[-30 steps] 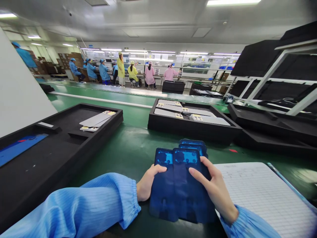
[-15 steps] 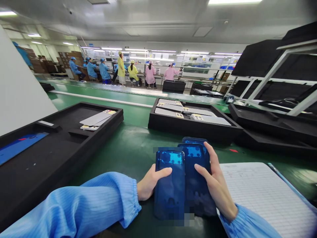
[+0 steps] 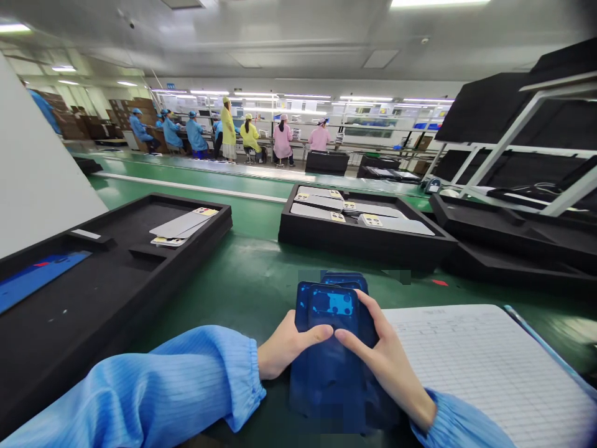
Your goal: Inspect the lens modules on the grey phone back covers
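Green desk (image 3: 247, 274) under everything, with black foam trays (image 3: 205, 219) (image 3: 354, 246) ahead, gray panels (image 3: 317, 210) loose in the nearer right one, and a ruled sheet (image 3: 485, 367) at right. On the desk between both hands, a slightly offset stack of blue panels (image 3: 331, 367), its lower part blurred. Left hand (image 3: 289, 345) at the stack's left side, right hand (image 3: 387, 367) over its right side, fingers (image 3: 373, 323) closed narrowly on the top panel, gripping it from both sides. Main risks: top panel sliding from uneven pressure, a smooth film slipping from too light a grip, corners catching the sheet's edge, and dragging scuffing the film.
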{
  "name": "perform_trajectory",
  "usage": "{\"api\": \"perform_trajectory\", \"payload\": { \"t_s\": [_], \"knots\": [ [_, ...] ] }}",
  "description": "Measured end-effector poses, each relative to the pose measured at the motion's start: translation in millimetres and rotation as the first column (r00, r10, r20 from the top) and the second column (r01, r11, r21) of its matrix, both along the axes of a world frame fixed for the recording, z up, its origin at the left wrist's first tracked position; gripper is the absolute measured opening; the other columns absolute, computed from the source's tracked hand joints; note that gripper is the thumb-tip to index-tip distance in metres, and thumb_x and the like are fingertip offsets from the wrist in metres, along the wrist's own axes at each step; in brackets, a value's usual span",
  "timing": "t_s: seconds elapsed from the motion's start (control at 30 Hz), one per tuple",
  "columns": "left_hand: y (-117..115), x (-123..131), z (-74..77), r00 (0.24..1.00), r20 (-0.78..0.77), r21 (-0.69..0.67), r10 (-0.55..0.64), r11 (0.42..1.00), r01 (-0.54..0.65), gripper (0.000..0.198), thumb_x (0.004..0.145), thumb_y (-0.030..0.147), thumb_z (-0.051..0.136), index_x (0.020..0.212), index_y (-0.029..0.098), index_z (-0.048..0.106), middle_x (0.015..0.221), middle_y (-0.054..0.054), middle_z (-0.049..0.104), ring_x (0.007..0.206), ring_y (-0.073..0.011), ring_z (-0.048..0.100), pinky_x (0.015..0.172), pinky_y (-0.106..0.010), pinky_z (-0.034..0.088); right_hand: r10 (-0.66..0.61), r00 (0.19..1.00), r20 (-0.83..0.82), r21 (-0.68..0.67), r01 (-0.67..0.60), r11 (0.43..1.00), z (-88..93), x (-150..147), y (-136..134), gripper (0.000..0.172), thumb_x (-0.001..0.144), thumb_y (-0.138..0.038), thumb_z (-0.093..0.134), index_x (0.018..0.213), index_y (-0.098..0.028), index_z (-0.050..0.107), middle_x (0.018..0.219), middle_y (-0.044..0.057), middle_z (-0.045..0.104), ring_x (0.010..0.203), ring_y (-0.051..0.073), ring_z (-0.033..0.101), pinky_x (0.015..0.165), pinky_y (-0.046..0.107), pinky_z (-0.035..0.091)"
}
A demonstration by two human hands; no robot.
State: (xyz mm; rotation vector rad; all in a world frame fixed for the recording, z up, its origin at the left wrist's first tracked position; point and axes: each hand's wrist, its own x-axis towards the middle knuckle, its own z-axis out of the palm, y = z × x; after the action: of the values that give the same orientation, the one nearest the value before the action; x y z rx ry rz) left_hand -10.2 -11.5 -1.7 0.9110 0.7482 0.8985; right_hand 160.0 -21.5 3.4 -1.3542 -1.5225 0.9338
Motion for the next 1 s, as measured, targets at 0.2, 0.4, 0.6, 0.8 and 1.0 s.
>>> {"api": "perform_trajectory", "payload": {
  "t_s": [0.2,0.4,0.6,0.8,1.0],
  "knots": [
    [2,-1,-0.8,0.995,-0.005,-0.274,0.102,0.957,-0.1,0.023,0.071,0.031,0.062,0.086,0.013,0.061,0.072,-0.005,0.067,0.072,-0.0201,0.063,0.073,-0.035,0.048,-0.066,0.998,-0.015,-0.033,0.066,0.997,3.4,-2,0,0.056,0.071,-0.043,0.062,0.121,-0.029,0.042,0.124,0.003,0.051,0.112,0.025,0.051,0.093,0.038,0.044],
    [2,-1,-2.2,1.0,0.025,-0.032,-0.01,0.999,0.011,0.027,0.072,0.034,0.064,0.081,0.009,0.065,0.074,-0.007,0.067,0.07,-0.0173,0.062,0.073,-0.031,0.047,-0.099,0.993,-0.066,-0.012,0.099,0.995,9.4,-1,2,0.055,0.069,-0.042,0.064,0.118,-0.028,0.044,0.117,0.003,0.056,0.105,0.025,0.055,0.089,0.037,0.046],
    [3,0,-4.4,0.998,0.024,-0.086,0.059,0.995,-0.057,0.033,0.073,0.042,0.061,0.069,0.009,0.065,0.063,-0.004,0.065,0.06,-0.0117,0.058,0.061,-0.022,0.045,-0.072,0.99,-0.119,0.014,0.074,0.997,9.4,-1,1,0.047,0.071,-0.039,0.064,0.112,-0.028,0.046,0.105,0.001,0.061,0.095,0.022,0.058,0.083,0.032,0.049],
    [5,0,-1.7,0.991,0.041,-0.119,0.129,0.985,-0.123,0.034,0.068,0.043,0.065,0.067,0.01,0.064,0.061,-0.004,0.064,0.057,-0.0121,0.058,0.061,-0.024,0.047,-0.203,0.947,-0.25,0.023,0.216,0.976,11.7,9,9,0.049,0.07,-0.037,0.066,0.114,-0.028,0.047,0.108,0.002,0.059,0.096,0.023,0.057,0.082,0.032,0.048],
    [4,-2,1.5,0.977,0.015,-0.089,0.211,0.974,-0.209,0.031,0.069,0.043,0.063,0.068,0.012,0.06,0.058,-0.001,0.06,0.053,-0.0105,0.056,0.055,-0.023,0.045,-0.25,0.911,-0.329,-0.039,0.251,0.967,16.6,22,16,0.05,0.072,-0.033,0.064,0.119,-0.03,0.047,0.104,0.001,0.062,0.09,0.022,0.06,0.078,0.033,0.05]
  ]
}}
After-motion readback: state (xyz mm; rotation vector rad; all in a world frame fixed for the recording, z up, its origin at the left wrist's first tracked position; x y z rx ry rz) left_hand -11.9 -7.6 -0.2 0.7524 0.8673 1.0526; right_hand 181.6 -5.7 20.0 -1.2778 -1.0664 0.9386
